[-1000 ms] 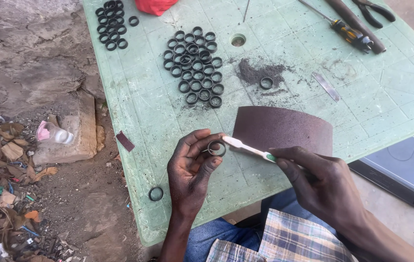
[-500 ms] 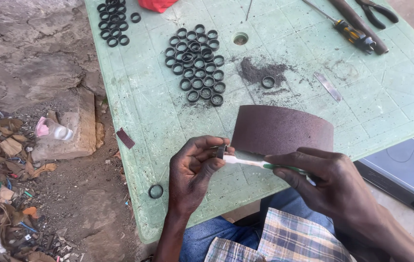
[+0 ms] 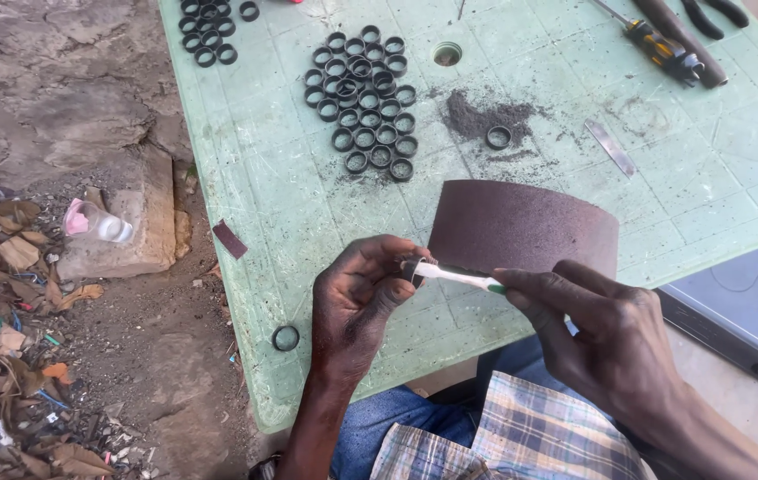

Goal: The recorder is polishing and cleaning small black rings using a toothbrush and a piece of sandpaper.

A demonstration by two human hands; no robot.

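We hold a small black ring (image 3: 412, 267) pinched in the curled fingers of our left hand (image 3: 363, 298), just at the near edge of the curved brown sandpaper sheet (image 3: 521, 227) that stands on the pale green table (image 3: 308, 196). Our right hand (image 3: 606, 324) is closed around the green end of a white toothbrush (image 3: 454, 276), whose head touches the ring. Beyond the sandpaper sheet lies a tight cluster of black rings (image 3: 363, 102), and to its right a single ring (image 3: 498, 137) sits in a patch of dark dust (image 3: 486, 116). A thin metal blade (image 3: 610, 147) lies right of that dust. Left of the sandpaper sheet, near the table's edge, one more loose ring (image 3: 286, 338) rests alone. A screwdriver (image 3: 650, 40) lies far beyond the sheet.
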